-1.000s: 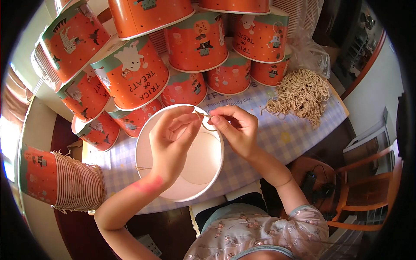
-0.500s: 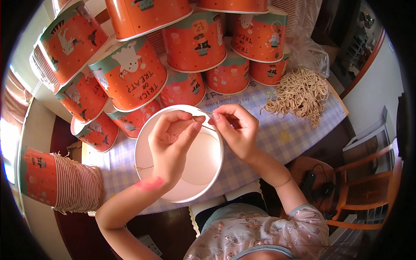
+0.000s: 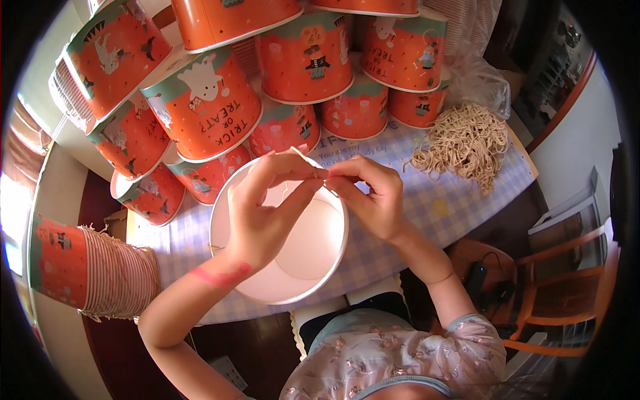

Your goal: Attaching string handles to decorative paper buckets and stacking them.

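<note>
A paper bucket (image 3: 313, 237) with a white inside stands on the table in front of me, its mouth toward me. Over its far rim, my left hand (image 3: 260, 210) and my right hand (image 3: 375, 207) meet at the fingertips. Both are closed in a pinch on a thin beige cord (image 3: 301, 156). One end of it sticks up beyond the left fingers, and a thin strand hangs below them. Exactly how the cord runs between the fingertips is hidden. Another bit of cord (image 3: 215, 248) shows at the bucket's left rim, beside my left wrist.
Orange printed buckets (image 3: 303, 63) are stacked upside down along the far side. A tangled heap of beige cord (image 3: 467, 147) lies at the right on the checked tablecloth (image 3: 400, 250), near a clear plastic bag (image 3: 483, 87). Nested buckets (image 3: 93, 270) lie at the left; a wooden chair (image 3: 563, 297) stands right.
My fingertips have come together, and the left fingers have curled in more. A cord end now points up above the left hand. The view has shifted slightly.
</note>
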A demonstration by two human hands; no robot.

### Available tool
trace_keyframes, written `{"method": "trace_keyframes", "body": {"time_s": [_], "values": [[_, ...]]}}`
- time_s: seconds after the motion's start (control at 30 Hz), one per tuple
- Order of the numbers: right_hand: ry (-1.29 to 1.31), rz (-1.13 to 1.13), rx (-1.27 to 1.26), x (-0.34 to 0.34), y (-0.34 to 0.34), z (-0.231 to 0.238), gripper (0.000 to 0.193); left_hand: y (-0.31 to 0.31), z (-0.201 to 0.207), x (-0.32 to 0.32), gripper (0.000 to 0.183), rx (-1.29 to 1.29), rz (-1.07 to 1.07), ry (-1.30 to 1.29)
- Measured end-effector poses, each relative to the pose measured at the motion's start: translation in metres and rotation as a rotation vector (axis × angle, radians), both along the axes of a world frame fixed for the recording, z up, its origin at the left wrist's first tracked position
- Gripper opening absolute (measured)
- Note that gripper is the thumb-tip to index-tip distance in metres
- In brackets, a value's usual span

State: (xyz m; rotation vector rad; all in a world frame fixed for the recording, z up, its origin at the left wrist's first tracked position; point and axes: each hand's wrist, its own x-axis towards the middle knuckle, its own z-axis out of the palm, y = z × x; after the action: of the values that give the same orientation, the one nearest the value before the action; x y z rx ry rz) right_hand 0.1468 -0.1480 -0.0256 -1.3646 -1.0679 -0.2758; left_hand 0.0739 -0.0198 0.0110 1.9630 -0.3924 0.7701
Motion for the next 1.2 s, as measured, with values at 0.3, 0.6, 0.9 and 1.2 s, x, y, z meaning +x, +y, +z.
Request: {"method": "trace_keyframes", "body": {"time_s": [0.3, 0.6, 0.9, 1.2], "values": [[0.025, 0.060, -0.033, 0.001, -0.003, -0.001, 0.010, -0.003, 0.008, -0.003, 0.016, -0.126, -0.035, 0.211], [0.063, 0.082, -0.045, 0.003, -0.004, -0.003, 0.013, -0.003, 0.013, 0.000, 0.018, -0.255, -0.035, 0.383], [0.152, 0.172, -0.155, 0.008, -0.011, 0.004, 0.027, -0.006, 0.018, -0.003, 0.022, -0.453, 0.085, 0.677], [-0.792, -0.237, -0.218, -0.003, -0.011, 0.016, 0.020, -0.008, 0.014, -0.002, 0.019, -0.611, 0.099, 0.747]]}}
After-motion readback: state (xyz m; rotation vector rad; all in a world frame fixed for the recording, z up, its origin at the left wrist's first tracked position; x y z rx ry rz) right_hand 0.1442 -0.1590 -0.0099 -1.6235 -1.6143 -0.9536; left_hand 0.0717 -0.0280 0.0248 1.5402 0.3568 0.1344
